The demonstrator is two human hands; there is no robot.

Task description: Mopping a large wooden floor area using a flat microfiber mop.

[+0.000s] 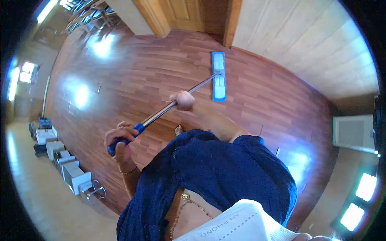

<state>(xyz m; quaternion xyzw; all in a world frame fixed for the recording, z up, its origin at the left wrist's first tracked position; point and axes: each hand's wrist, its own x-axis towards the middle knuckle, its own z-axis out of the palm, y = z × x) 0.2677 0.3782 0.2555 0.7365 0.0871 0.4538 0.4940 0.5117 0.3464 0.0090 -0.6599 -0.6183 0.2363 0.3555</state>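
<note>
Blue-padded mop (218, 76) — one — on wood floor (136, 76), its handle gripped by left hand (119, 140) and right hand (181, 100).

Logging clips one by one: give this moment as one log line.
left hand: grips mop handle end | right hand: grips mop shaft | mop head: flat on wood floor, near wall

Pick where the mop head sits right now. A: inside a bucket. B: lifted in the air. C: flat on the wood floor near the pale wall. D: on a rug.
C: the blue mop head lies flat on the wood floor, near the pale wall.
</note>
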